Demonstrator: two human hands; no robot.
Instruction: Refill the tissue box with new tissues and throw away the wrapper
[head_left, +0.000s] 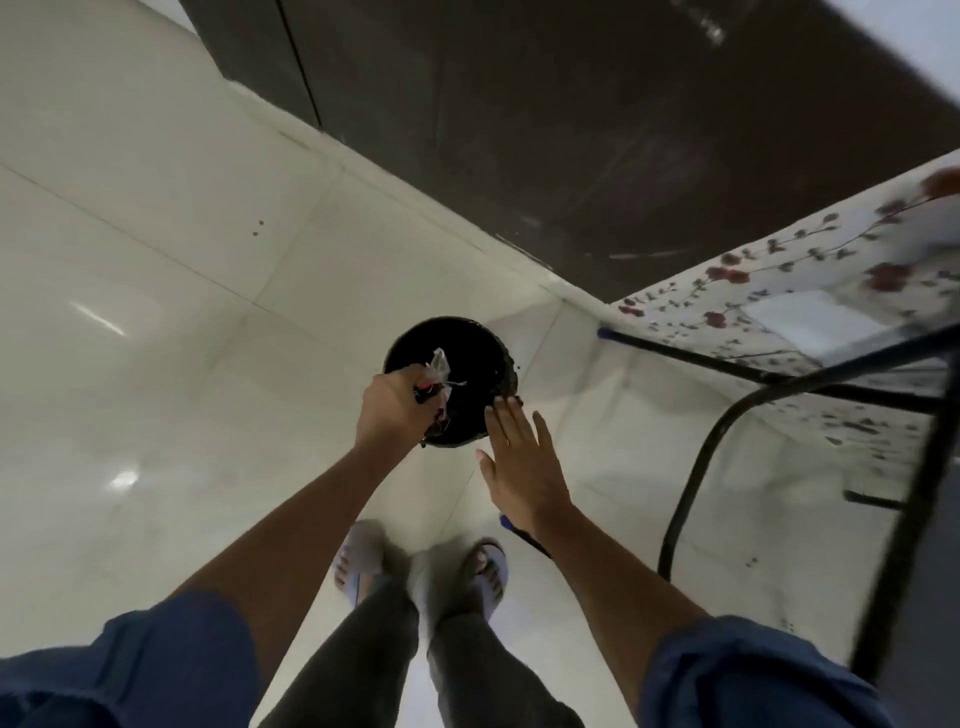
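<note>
Both hands are over the round black bin (470, 358) on the white floor (156, 312): the left hand (392, 402) is closed around the crumpled clear wrapper (440, 366) above its opening, the right hand (522, 467) is spread flat and holds nothing.

Single head view, steeply downward, floor (156, 364) and feet (483, 566) below.

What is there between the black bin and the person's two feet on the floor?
In the head view, only bare white floor lies between the bin and the feet; the hands hover above it.
</note>
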